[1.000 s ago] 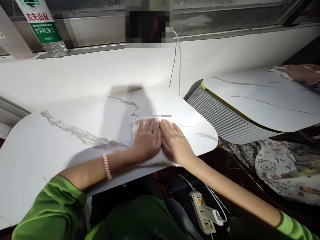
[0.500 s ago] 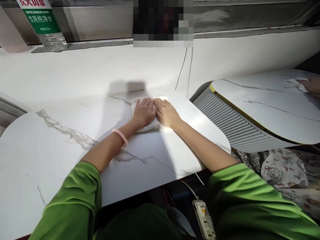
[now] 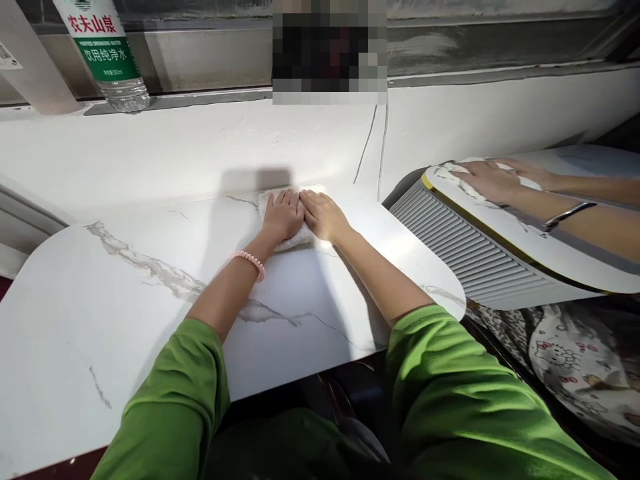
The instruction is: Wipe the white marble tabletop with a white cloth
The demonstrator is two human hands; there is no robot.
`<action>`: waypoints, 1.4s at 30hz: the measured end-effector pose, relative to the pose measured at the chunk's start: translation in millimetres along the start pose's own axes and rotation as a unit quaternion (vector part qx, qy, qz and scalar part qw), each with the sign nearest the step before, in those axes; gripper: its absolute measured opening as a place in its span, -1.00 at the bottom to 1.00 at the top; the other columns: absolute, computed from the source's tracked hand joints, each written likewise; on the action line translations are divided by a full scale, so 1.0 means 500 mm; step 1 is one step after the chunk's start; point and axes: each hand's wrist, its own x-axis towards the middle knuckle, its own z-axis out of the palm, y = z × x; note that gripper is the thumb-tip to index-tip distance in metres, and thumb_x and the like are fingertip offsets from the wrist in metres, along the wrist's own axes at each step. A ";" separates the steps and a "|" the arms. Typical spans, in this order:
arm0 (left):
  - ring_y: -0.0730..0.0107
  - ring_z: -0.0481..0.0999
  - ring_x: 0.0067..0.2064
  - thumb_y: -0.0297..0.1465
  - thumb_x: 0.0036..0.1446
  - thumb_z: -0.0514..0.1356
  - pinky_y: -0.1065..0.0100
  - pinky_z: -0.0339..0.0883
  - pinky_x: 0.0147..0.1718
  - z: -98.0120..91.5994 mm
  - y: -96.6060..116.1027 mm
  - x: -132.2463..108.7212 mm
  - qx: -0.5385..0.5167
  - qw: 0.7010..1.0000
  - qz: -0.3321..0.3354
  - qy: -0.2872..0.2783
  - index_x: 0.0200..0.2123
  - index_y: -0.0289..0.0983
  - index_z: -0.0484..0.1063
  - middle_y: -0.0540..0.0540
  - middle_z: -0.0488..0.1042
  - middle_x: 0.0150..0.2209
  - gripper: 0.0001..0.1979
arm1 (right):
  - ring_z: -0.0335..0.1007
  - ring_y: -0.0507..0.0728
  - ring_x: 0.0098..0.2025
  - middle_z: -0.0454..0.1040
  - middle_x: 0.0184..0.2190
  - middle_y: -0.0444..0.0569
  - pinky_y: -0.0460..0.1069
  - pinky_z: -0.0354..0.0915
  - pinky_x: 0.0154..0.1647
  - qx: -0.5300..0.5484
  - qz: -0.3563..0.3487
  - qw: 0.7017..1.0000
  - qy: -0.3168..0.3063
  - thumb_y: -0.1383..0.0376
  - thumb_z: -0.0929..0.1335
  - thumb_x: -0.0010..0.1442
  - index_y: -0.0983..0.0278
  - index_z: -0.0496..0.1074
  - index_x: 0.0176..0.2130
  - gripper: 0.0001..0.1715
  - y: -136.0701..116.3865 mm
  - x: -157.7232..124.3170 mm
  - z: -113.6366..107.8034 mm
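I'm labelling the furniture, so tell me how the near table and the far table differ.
The far table shows a ribbed side; the near table shows none. On the near table, the left hand and right hand lie on a white cloth; on the far table, a co-worker's hands lie on something white. Both have white tops with rounded corners.

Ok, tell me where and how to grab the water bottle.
Probably grip the water bottle around its green band, from the room side: its body looks round there, the window frame is behind, and a pinkish container stands left of it.
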 end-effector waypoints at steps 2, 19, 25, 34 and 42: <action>0.27 -0.09 0.46 -0.37 0.42 -0.27 0.09 -0.30 0.41 -0.001 0.003 -0.043 0.004 1.000 0.001 0.001 0.41 -0.39 -0.01 -0.15 -0.04 0.45 -0.44 | 0.06 0.29 0.40 0.19 0.35 0.18 0.27 0.04 0.38 -0.006 -0.004 1.000 0.006 0.26 0.04 0.36 0.48 0.17 0.34 -0.32 -0.030 -0.032 -0.005; 0.14 -0.04 0.45 -0.38 0.38 -0.13 -0.01 -0.25 0.41 -0.009 0.038 -0.379 -0.015 0.998 0.059 -0.007 0.37 -0.46 0.09 -0.25 0.05 0.41 -0.44 | 0.15 0.30 0.35 0.30 0.28 0.27 0.22 0.06 0.38 -0.023 -0.019 0.998 0.050 0.35 0.08 0.34 0.60 0.27 0.27 -0.36 -0.256 -0.318 -0.046; 0.18 0.00 0.44 -0.41 0.39 -0.16 0.03 -0.22 0.40 -0.016 -0.048 -0.216 0.006 1.000 0.019 0.012 0.37 -0.44 0.10 -0.23 0.07 0.41 -0.46 | 0.14 0.30 0.36 0.28 0.29 0.28 0.20 0.04 0.37 0.005 -0.019 1.000 0.019 0.35 0.08 0.32 0.63 0.24 0.28 -0.34 -0.202 -0.122 -0.013; 0.18 0.07 0.41 -0.45 0.38 -0.21 0.01 -0.14 0.38 -0.024 -0.134 -0.061 0.026 0.996 -0.047 0.070 0.35 -0.48 0.12 -0.26 0.13 0.39 -0.46 | 0.11 0.21 0.38 0.24 0.33 0.16 0.14 -0.01 0.40 0.045 -0.038 0.998 0.002 0.36 0.10 0.30 0.53 0.21 0.31 -0.34 -0.143 0.090 0.027; 0.17 0.03 0.43 -0.43 0.39 -0.19 0.01 -0.17 0.39 -0.023 -0.100 -0.150 0.023 0.997 -0.041 0.061 0.36 -0.43 0.11 -0.24 0.09 0.41 -0.47 | 0.08 0.24 0.39 0.22 0.34 0.21 0.16 -0.01 0.40 0.025 -0.033 0.999 0.014 0.33 0.07 0.36 0.55 0.20 0.31 -0.35 -0.186 -0.009 0.008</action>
